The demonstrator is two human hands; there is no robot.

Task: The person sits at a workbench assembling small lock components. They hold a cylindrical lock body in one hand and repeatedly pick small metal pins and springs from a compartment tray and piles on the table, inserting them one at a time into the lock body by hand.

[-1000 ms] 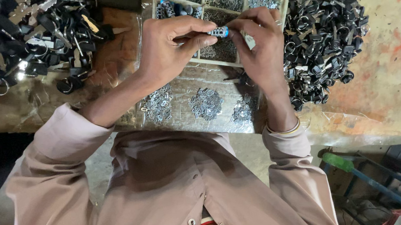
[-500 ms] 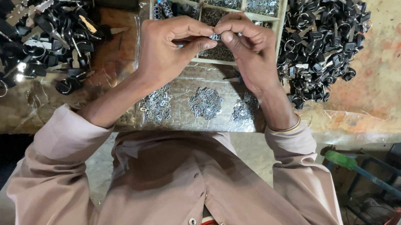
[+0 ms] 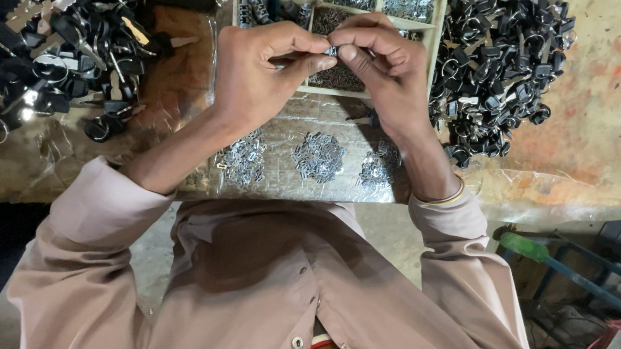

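Your left hand point(image 3: 256, 75) and right hand point(image 3: 384, 68) meet above the divided tray point(image 3: 434, 28); the fingers of both pinch one small metal piece point(image 3: 331, 50) between them. Far left lies a heap of black keys with rings point(image 3: 25, 66); right of the tray a pile of black parts point(image 3: 504, 59) looks untouched; three little metal heaps point(image 3: 318, 156) wait on the near bench point(image 3: 608, 117).
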